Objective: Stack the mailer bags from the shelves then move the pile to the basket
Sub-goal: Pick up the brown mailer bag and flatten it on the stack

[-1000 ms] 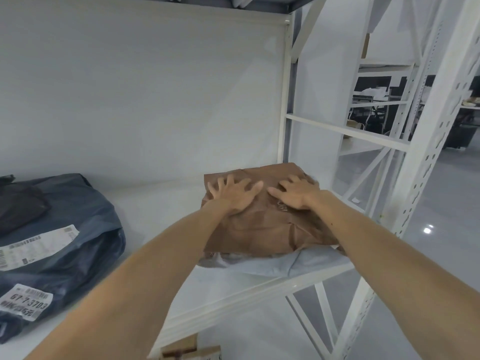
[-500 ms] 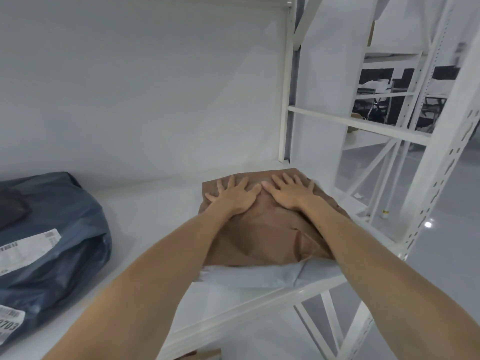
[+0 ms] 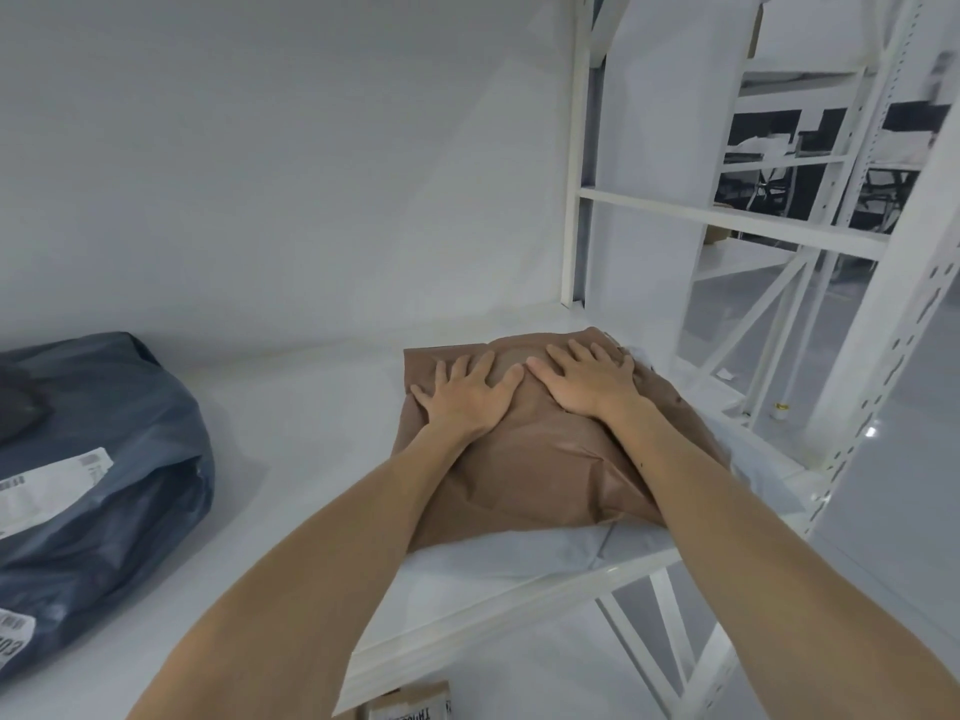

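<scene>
1. Palms down, the left grip (image 3: 467,394) and right grip (image 3: 587,384) lie side by side with fingers straight and spread and thumbs nearly touching. Neither curls round anything.
2. Directly under both grips is the brown mailer bag (image 3: 545,465). It rests on a white mailer bag (image 3: 550,550), whose edge shows on the person's side of the grips. Both bags sit on the shelf (image 3: 311,433).
3. A second ago the fingers were bent at the knuckles. They have since flattened and crept a little toward the brown bag's far edge, while the brown bag has stayed on the white one.
4. This reads as pressing and settling a two-bag pile rather than lifting it.
5. Stacking seems unfinished, since a dark blue-grey mailer bag (image 3: 104,459) with labels lies well to the left of the left grip, apart from the pile. No basket is in view.
6. Carrying will likely need fingers hooked under the lower bag, because the brown one could slide off it.
</scene>
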